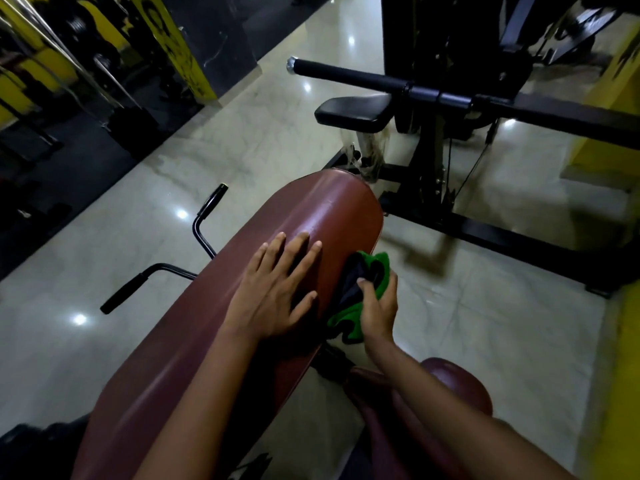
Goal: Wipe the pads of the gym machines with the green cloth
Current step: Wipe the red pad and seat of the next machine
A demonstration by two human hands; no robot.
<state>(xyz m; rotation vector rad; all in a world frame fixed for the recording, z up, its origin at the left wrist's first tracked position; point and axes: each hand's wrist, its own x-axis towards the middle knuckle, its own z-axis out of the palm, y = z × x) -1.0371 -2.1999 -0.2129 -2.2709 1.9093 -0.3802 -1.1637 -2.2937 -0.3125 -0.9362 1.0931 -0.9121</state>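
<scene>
Green cloth (360, 299) (bunched) in right hand (379, 308).

Two forearms are showing, entering from 6 o'clock, both bare to the frame edge; no sleeves are covering them. Left hand (277, 289) and right hand (379, 308) are wearing nothing; short fingernails are showing.

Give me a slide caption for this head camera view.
Left hand flat on long maroon vinyl pad; right hand grips bunched green cloth against its side.
</scene>
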